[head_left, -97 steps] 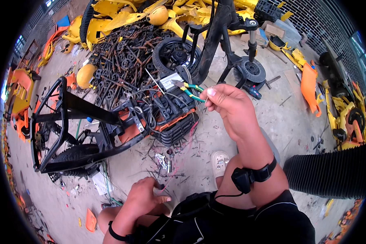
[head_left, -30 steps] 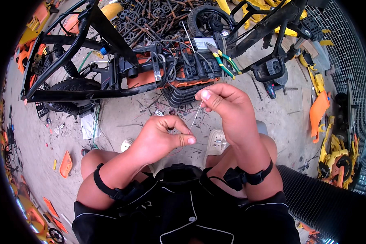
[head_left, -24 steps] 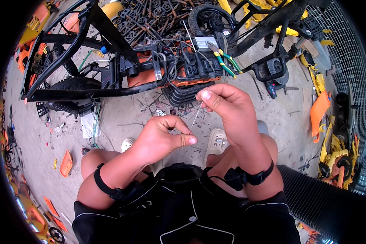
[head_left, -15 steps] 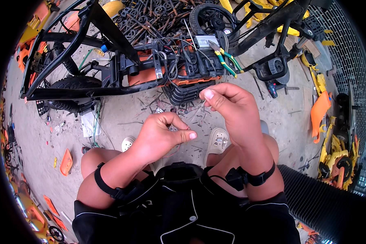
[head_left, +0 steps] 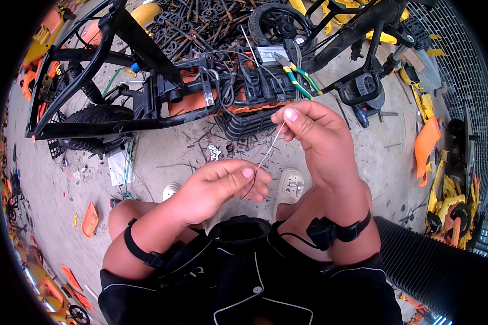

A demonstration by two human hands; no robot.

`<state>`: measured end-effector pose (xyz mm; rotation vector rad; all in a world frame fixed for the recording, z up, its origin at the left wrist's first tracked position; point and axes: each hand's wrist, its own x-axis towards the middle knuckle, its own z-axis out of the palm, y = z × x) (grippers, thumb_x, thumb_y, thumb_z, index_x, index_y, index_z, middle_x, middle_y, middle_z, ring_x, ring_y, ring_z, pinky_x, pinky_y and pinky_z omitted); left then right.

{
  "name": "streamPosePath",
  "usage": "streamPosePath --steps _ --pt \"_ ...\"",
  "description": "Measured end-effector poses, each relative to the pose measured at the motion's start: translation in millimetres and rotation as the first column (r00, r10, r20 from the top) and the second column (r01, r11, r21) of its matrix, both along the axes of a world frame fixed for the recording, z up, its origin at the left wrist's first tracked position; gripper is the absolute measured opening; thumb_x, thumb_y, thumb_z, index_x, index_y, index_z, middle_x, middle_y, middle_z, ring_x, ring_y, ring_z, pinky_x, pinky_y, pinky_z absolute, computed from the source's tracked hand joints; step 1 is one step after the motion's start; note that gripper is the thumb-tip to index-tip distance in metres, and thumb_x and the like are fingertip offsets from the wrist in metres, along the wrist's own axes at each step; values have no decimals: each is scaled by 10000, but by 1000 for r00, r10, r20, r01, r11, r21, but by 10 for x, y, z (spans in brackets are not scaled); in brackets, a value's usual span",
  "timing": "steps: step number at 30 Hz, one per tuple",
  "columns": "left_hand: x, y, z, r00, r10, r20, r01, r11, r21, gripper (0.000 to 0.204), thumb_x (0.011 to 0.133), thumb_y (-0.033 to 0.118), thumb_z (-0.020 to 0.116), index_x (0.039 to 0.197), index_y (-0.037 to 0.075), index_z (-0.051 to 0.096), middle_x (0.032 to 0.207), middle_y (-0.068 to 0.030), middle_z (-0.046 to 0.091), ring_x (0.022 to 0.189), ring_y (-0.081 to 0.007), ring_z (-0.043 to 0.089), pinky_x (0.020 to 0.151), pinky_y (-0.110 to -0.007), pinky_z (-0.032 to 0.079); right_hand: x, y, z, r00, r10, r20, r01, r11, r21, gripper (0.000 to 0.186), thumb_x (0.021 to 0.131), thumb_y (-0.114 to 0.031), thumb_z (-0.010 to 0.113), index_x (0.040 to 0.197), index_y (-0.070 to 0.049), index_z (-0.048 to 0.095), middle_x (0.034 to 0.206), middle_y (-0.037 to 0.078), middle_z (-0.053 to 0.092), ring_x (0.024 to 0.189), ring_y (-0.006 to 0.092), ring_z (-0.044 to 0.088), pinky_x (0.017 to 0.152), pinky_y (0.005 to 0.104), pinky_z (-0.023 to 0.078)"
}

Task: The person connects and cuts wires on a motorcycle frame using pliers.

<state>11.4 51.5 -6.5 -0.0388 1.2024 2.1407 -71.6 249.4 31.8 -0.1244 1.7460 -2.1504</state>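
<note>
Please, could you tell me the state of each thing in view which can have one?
Right hand: fingers pinched on the upper part of the wire.
Left hand: fingers partly curled at the wire's lower part; grip unclear.
Wire: pale and straight above, reddish and bent below.
Pliers: resting on the black frame, handles spread apart.
Black frame: uncovered in the middle.
Orange piece: lying on the floor.

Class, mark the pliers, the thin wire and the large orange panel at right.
Pliers [head_left: 288, 66], head view: the pivot.
Thin wire [head_left: 271, 144], head view: its pale stretch.
Large orange panel [head_left: 428, 141], head view: its broad face.
</note>
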Motion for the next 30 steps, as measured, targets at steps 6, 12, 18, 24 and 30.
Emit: streamPosePath --steps 6,12,18,24,30 --pt "0 -17 29 991 -21 -129 0 987 -162 222 976 170 572 1022 -20 677 923 -92 690 899 -170 641 830 -296 486 15 -25 -14 1000 13 1 -13 1000 -13 188 922 -170 640 994 -1 679 920 54 692 805 95 597 741 243 462" --pt "-14 -28 27 993 8 -120 -36 973 -229 101 892 85 681 940 3 710 931 -83 696 893 -153 642 816 -287 500 14 -15 -16 998 52 21 -52 999 -9 187 921 -162 637 1003 0 683 920 42 694 806 89 595 741 239 458" --pt "-2 -20 -53 980 33 -195 -77 972 -221 123 850 128 740 904 21 713 886 -38 675 821 -101 591 757 -256 477 25 -16 -13 997 73 28 -73 997 -12 197 921 -168 639 1011 1 686 920 39 696 806 86 594 741 237 459" --pt "-13 -13 -39 984 50 -170 -88 972 -219 144 815 151 780 844 35 700 857 -12 667 792 -78 570 735 -245 464 31 0 -12 998 62 24 -62 998 -4 198 920 -167 638 1011 1 689 910 35 696 803 86 596 739 241 466" --pt "-6 0 -46 974 59 -218 -112 964 -240 146 795 126 795 793 43 674 821 -5 656 778 -76 568 727 -244 463 25 2 8 997 63 46 -64 998 29 168 932 -125 608 996 19 666 945 93 685 822 127 594 758 267 458"
